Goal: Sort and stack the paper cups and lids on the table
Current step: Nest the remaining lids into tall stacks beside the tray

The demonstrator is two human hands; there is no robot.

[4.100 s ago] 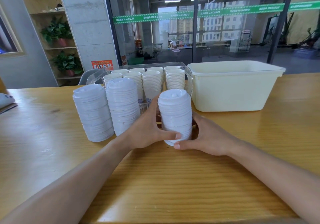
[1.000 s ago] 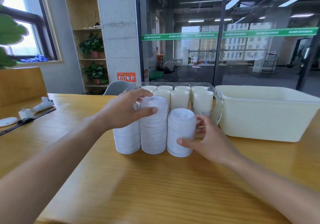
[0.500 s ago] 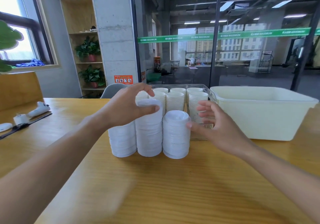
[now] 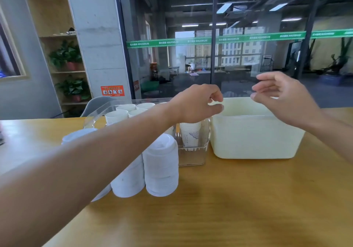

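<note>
Three stacks of white lids stand side by side on the wooden table: the right stack point(image 4: 161, 168), the middle stack point(image 4: 129, 181), and a left stack point(image 4: 76, 135) mostly hidden behind my left forearm. Behind them, stacks of white paper cups point(image 4: 116, 116) fill a clear plastic bin point(image 4: 191, 159). My left hand point(image 4: 198, 103) hovers above the bin's right end, fingers loosely curled, holding nothing. My right hand point(image 4: 282, 97) hangs in the air over the cream tub, fingers relaxed and spread, with nothing in it.
A cream plastic tub point(image 4: 256, 138) stands right of the clear bin, touching it or nearly so. Bare wooden table point(image 4: 229, 208) lies in front. A glass wall and shelves with potted plants point(image 4: 66, 55) are behind the table.
Both hands have let go of the lid stacks and risen up and to the right, above the bins. The three lid stacks stay pressed together.
</note>
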